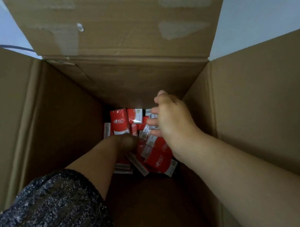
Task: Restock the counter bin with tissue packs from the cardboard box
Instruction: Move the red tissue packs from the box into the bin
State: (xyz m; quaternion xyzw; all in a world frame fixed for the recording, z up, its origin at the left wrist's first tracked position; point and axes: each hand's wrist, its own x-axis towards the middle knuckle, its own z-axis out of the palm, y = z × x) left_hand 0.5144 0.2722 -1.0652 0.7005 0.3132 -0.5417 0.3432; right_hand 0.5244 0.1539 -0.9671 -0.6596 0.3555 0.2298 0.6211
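Fingers (152, 122) of right hand (173, 118) straight, apart, over tissue packs (119, 123); left hand (125, 141) at 8 o'clock, fingers hidden.

Single view, from the head, staring almost straight down into the open cardboard box (62, 119), very close in, walls rising all round both grips. Its flaps (121, 12) crowd the frame edges. The right grip (171, 120) sits mid-frame; the left grip (127, 141) is just below-left of it, deeper, in shadow.

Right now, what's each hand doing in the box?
Left hand: down among the tissue packs, grip cannot be told.
Right hand: open, holding nothing.
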